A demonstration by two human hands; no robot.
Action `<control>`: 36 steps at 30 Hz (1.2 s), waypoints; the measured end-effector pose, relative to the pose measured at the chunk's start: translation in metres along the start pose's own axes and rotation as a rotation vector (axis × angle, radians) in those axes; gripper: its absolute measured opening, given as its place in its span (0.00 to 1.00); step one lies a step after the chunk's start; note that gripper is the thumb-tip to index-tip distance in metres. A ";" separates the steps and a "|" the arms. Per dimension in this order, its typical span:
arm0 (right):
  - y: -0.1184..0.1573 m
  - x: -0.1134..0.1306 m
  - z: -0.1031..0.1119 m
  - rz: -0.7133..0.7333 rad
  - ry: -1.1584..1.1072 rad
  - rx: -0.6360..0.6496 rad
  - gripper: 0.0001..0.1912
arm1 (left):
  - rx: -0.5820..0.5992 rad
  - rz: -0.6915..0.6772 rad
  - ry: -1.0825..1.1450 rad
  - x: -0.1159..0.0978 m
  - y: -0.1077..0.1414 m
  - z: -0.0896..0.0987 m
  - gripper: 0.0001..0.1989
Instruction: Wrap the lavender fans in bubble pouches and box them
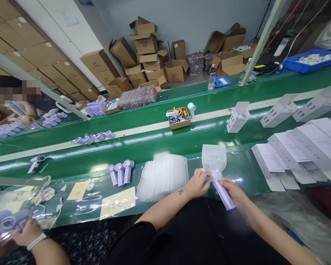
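Observation:
My right hand (233, 192) is closed round the handle of a lilac handheld device (224, 197), a smooth tube whose far end meets a clear bubble wrap bag (214, 157). Fingers of my left hand (200, 183) pinch the near edge of that bag, where it overlaps the device's head. The head is mostly hidden by the wrap and my fingers. Left of my left hand lies a stack of bubble wrap bags (164, 178). Farther left, a few similar lilac devices (120, 172) with round heads lie side by side.
Open white boxes (300, 154) with printed sheets line the right of the bench. A small carton of parts (178, 118) stands on the far ledge. At lower left, a co-worker's hands (27, 232) hold lilac devices. Another person (24, 106) works across the green conveyor (154, 141).

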State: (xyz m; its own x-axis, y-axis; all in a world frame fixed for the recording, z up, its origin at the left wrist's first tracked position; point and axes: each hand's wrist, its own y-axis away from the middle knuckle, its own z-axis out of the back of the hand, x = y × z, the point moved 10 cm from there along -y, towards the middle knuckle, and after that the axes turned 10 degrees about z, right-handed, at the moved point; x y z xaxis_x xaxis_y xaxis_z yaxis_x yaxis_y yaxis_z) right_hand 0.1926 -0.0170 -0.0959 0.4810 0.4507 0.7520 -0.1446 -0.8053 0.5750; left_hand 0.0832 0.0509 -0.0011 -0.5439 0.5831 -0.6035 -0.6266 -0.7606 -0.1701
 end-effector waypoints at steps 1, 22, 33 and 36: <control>0.002 -0.002 -0.001 0.006 -0.005 -0.021 0.11 | 0.026 0.021 0.042 0.003 -0.003 -0.002 0.10; 0.057 0.076 0.057 0.007 0.631 0.126 0.06 | 0.736 0.708 0.594 -0.034 -0.023 -0.060 0.08; 0.039 0.125 0.038 0.203 0.127 0.234 0.11 | 0.585 -0.013 0.300 -0.093 -0.079 -0.026 0.36; 0.009 0.110 0.113 0.249 -0.101 -0.196 0.18 | 0.431 0.101 0.260 -0.073 -0.084 -0.042 0.08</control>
State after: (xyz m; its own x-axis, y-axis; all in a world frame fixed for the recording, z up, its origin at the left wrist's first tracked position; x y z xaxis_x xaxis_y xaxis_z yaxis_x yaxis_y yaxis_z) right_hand 0.3418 -0.0178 -0.0440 0.4923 0.2011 0.8468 -0.4271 -0.7919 0.4364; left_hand 0.1987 0.0605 0.0245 -0.4913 0.3808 -0.7833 -0.7811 -0.5906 0.2028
